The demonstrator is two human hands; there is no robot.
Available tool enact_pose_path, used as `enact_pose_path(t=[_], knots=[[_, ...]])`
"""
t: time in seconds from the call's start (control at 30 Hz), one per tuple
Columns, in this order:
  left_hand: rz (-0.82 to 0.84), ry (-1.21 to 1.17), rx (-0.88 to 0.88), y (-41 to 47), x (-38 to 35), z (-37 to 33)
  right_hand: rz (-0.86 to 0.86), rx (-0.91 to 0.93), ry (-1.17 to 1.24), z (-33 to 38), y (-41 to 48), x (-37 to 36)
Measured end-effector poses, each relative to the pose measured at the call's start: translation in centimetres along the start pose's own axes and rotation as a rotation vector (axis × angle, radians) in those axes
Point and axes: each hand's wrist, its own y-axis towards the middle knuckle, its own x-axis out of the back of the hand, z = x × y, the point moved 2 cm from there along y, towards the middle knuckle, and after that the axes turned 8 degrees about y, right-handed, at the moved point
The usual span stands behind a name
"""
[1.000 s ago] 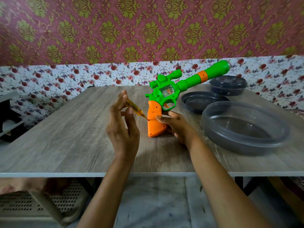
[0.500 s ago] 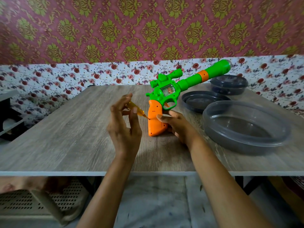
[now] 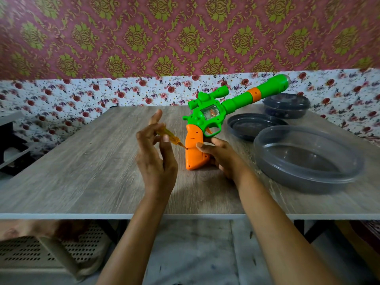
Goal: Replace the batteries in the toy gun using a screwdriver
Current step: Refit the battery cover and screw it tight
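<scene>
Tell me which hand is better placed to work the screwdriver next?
Left hand: it pinches the screwdriver, tip on the orange grip of the toy gun, while the right hand steadies that grip.

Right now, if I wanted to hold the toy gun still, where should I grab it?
Probably the orange handle, low down, coming from the right, as the right hand does. The toy gun stands on that handle with its long green barrel tilted up, and the screwdriver in the left hand meets the handle's left face, so keep that side free.
</scene>
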Motion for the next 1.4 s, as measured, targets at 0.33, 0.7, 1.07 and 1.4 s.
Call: enact_pose_path(t=[0.33,0.7,1.07,1.4], knots=[[-0.14,0.055,-0.062,0.2,0.6,0.3,0.0,-0.005,0.002,-0.1,0.2,0.0],[-0.07,0.062,-0.056,0.2,0.5,-0.3,0.019,0.006,0.022,0.2,-0.3,-0.3],[0.029,-0.07,-0.043,-0.1,0.0,-0.1,0.074,0.015,-0.048,0.5,-0.9,-0.4],[0.04,0.053,0.153,0.7,-0.1,0.5,0.113,0.027,-0.06,0.4,-1.0,-0.7]])
